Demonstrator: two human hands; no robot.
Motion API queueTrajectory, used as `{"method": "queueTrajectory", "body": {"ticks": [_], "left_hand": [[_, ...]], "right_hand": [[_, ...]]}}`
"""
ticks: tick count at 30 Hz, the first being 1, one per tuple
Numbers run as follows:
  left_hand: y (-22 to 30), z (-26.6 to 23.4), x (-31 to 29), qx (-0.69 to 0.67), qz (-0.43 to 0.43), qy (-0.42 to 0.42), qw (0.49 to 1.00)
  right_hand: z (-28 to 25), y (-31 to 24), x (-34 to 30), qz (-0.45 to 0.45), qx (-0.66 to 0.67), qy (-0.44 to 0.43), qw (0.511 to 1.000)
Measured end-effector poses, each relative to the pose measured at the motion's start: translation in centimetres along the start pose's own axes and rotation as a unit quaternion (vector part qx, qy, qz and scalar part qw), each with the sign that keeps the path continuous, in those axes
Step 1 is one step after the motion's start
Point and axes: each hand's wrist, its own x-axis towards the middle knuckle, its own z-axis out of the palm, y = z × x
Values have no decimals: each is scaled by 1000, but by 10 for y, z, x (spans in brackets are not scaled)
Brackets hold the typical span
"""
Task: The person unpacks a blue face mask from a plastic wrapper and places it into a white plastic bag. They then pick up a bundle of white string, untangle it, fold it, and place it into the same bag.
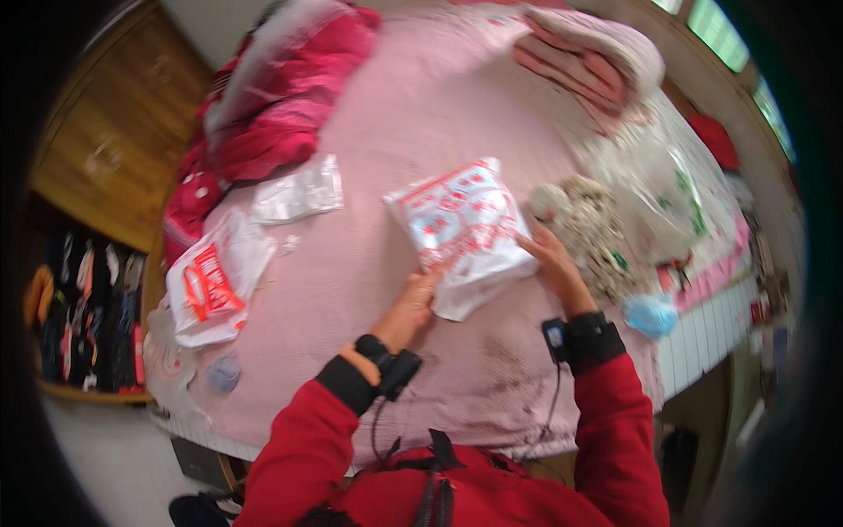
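Note:
A plump white plastic bag point(465, 220) with red printing lies at the middle of the pink bed cover, its near end folded or creased. My left hand point(421, 297) grips its near left side, thumb on top, the other fingers mostly hidden. At its right edge my right hand point(551, 253) holds on, the fingers curled against the plastic. What is inside the bag does not show. Just beyond my right hand lies a heap of beige, shaggy yarn-like material point(593, 233).
Left lie a flat white bag point(299, 191), a white-and-red bag point(206, 285), a small grey-blue ball point(223, 373) and a crimson quilt point(290, 114). Right are a clear plastic bag point(654, 198) and a light-blue bundle point(650, 314). A folded pink quilt point(593, 57) is at the back.

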Motion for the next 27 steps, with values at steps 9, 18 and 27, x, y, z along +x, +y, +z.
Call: {"method": "queueTrajectory", "body": {"ticks": [9,18,27], "left_hand": [[9,-33,22,7,34,-49,998],[52,-70,40,80,132,92,984],[84,-93,16,139,159,102,972]], "right_hand": [[46,49,37,95,-11,-92,991],[95,63,81,35,-8,-185,982],[90,59,74,12,26,-198,980]]}}
